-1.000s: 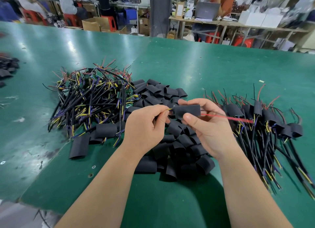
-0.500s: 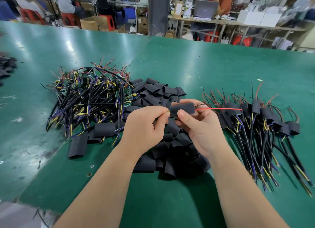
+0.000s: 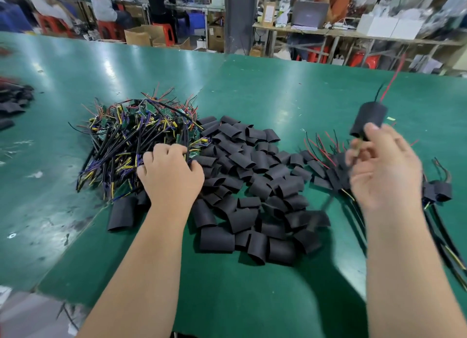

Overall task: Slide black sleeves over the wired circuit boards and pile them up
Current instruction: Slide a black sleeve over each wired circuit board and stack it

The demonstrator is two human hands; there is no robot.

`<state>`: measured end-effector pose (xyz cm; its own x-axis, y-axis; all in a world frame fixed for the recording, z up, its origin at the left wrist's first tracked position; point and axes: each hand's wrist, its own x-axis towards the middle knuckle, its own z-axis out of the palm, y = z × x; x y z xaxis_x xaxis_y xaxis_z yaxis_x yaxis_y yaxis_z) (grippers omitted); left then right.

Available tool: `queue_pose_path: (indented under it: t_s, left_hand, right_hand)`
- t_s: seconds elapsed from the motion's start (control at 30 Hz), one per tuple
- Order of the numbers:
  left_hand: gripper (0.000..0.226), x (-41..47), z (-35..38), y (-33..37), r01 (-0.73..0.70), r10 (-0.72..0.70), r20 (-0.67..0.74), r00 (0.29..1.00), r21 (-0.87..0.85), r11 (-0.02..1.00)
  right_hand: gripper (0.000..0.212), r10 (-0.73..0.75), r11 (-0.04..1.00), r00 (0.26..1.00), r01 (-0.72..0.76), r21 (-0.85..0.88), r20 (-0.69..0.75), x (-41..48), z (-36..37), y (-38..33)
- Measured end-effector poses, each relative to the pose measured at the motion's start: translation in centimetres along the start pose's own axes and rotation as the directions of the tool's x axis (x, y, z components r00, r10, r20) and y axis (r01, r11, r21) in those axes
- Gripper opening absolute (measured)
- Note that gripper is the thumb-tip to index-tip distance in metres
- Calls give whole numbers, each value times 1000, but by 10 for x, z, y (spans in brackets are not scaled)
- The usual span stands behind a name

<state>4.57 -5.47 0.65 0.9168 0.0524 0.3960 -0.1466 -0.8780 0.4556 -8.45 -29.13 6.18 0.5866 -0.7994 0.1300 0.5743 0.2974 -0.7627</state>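
Observation:
A tangle of wired circuit boards (image 3: 131, 140) lies at the left of the green table (image 3: 265, 90). Loose black sleeves (image 3: 252, 186) are heaped in the middle. Sleeved boards (image 3: 326, 171) with trailing wires lie in a pile at the right. My left hand (image 3: 169, 178) is down on the right edge of the wired tangle, fingers curled into the wires. My right hand (image 3: 384, 171), blurred, is raised over the right pile and pinches a sleeved board (image 3: 369, 120), whose red and black wires point up and away.
More dark sleeves (image 3: 12, 102) lie at the far left of the table. Beyond the table's far edge are a grey pillar (image 3: 240, 16), cardboard boxes, red stools and seated people at benches. The table's near edge runs along the bottom left.
My hands have parted. The left let go of the wire and dropped onto the wired tangle. The right carried the sleeved board up and to the right, over the finished pile.

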Motion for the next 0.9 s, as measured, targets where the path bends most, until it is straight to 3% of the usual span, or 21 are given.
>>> queue_pose_path:
  t_s: [0.07,0.1,0.17,0.23,0.37,0.47,0.57,0.67,0.77,0.9]
  left_hand:
    - [36,1,4,-3,12,-16,52,998,77,997]
    - [35,2,6,-4,10,-15,53,998,89,996]
    - [29,4,7,-6,11,-13,32,999,65,998]
    - [23,7,8,-8,19,-19,-3,1000,13,1000]
    - [18,8,6,-8,39,-46,-70,996,-98,994]
    - [17,7,7,-8,30,-37,-61,997,-111,993]
    - [31,7,9,-10,17,-17,0,1000,34,999]
    - [35,9,9,-11,49,-51,13,999,113,992]
    - [24,13,8,-15,91,-96,18,995,175,980]
    - [40,15,8,-18,120,-124,13,992,171,978]
  right_hand:
    - [13,-206,929,977,181,-323,-46,10,-12,-11]
    - [16,-308,811,950,240,-533,-41,17,-19,-13]
    - [29,-393,465,919,237,-853,41,24,-30,-12]
    - [31,-411,219,908,187,-958,84,26,-37,-8]
    - [24,-396,-21,904,167,-986,161,24,-35,-1]
    - [24,-294,-75,939,162,-984,177,21,-35,5]
    - [29,-311,-31,946,90,-995,95,17,-33,9]
    - [29,-351,39,926,161,-986,137,13,-30,12]
    - [27,-350,63,918,221,-973,185,9,-25,16]
    - [25,-353,79,911,257,-963,214,6,-21,19]
